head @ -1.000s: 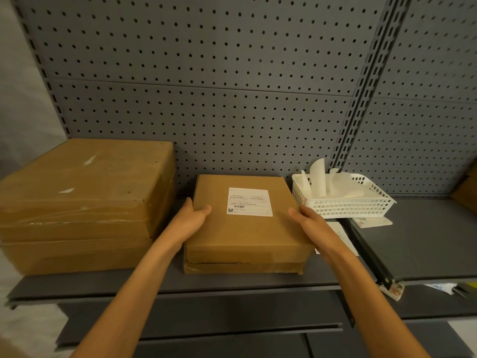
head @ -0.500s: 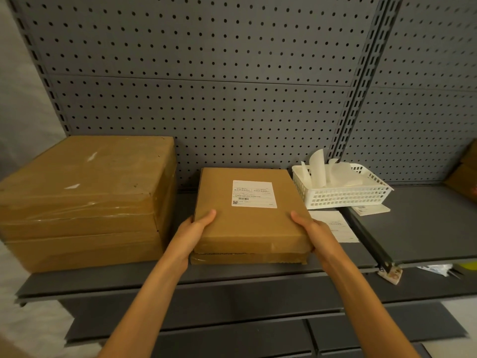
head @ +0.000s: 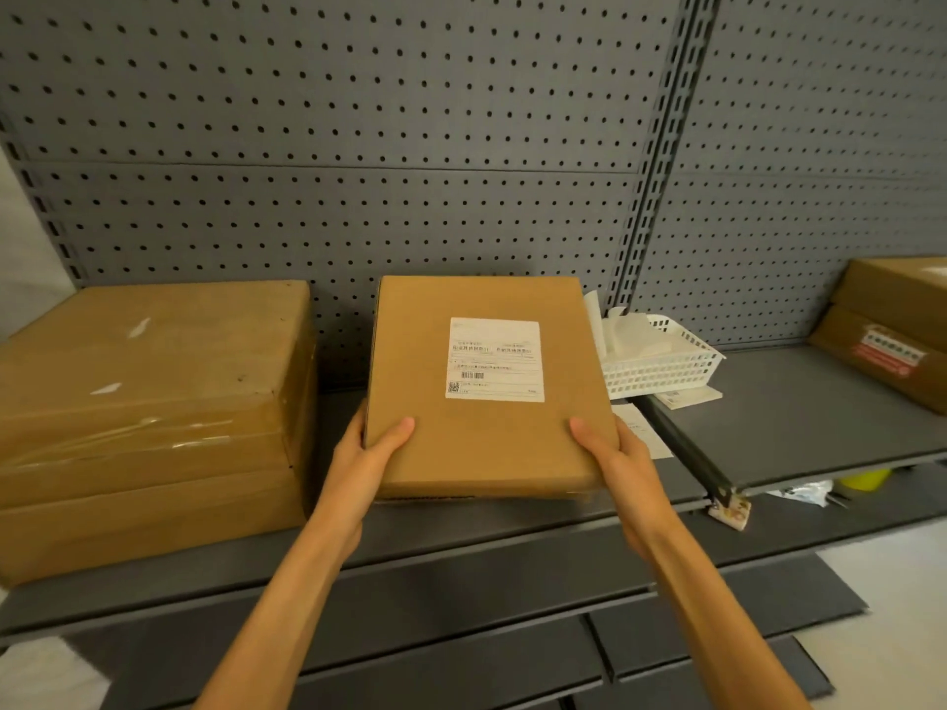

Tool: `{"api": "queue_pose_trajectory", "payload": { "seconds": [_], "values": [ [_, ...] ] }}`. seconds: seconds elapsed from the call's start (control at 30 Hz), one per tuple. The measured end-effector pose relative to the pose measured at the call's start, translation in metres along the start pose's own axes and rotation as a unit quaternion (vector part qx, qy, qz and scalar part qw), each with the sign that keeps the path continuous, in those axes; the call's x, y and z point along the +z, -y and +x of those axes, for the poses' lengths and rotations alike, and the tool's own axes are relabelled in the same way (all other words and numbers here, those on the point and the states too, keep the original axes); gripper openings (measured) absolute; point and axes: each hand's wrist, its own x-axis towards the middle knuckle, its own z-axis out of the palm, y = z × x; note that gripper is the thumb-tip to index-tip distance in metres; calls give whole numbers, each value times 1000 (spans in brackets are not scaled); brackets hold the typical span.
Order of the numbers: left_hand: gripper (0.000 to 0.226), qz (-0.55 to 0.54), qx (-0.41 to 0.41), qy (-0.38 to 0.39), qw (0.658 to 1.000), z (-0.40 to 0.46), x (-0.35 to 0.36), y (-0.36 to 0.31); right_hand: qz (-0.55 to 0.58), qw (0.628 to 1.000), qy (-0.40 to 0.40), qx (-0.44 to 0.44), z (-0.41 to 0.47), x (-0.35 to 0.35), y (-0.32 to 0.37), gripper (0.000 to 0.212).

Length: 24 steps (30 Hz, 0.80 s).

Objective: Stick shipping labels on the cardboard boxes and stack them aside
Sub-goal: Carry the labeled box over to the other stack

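A flat cardboard box with a white shipping label stuck on its top is held above the grey shelf, tilted up toward me. My left hand grips its near left corner, thumb on top. My right hand grips the near right corner the same way. To the left stands a stack of two large cardboard boxes, the upper one wrapped in clear tape. At the far right lie more cardboard boxes, one with a red-printed label.
A white plastic basket with label backing papers stands behind the held box on the right. Loose label sheets lie on the shelf beside it. A pegboard wall backs the shelf. Lower shelves show below.
Both hands slid to the box's near corners and lifted it off the shelf, tilting its top toward me. The view shifted right, revealing boxes at the far right.
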Motion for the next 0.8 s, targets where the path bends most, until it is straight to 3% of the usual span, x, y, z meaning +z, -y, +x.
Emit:
{"api": "queue_pose_trajectory", "payload": {
  "seconds": [0.17, 0.37, 0.53, 0.67, 0.8],
  "values": [
    [85, -22, 79, 16, 996, -2, 17, -36, 16, 997, -21, -70, -6, -18, 32, 53],
    [71, -46, 153, 53, 986, -20, 72, -73, 36, 988, -75, -133, -32, -74, 67, 59],
    [66, -73, 168, 130, 975, -52, 148, -87, 27, 974, -153, -165, -80, -149, 80, 52],
    [69, -85, 160, 204, 962, -94, 219, -91, 16, 961, -221, -165, -137, -218, 85, 60],
    [57, -98, 151, 272, 945, -149, 288, -86, -10, 945, -287, -158, -200, -285, 91, 65]
  ]
}}
